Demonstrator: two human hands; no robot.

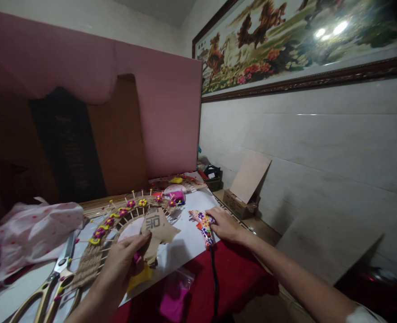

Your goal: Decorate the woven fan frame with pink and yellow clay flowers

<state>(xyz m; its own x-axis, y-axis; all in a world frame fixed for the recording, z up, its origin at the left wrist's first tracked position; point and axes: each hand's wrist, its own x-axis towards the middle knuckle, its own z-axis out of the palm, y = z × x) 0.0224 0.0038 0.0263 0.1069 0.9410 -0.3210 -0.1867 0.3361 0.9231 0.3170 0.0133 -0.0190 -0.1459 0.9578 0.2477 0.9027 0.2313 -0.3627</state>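
Note:
My left hand (126,258) pinches a ragged-edged piece of brown cardboard (160,235) with printed characters between thumb and fingers. Under and beside that hand is a woven twine arch (90,264) with thin sticks, decorated with magenta and yellow flowers (122,211). My right hand (226,223) rests closed around the top of a flower-patterned hot glue gun (205,226) with an orange trigger. The gun lies on white paper (181,229), and its black cord (213,278) runs toward me over a red cloth.
Gold-handled scissors (55,278) lie at the left beside a spotted pink cloth (37,233). A bag of magenta material (174,298) sits on the red cloth (239,273). A large pink-covered cardboard box (171,121) stands behind. A wall is at the right.

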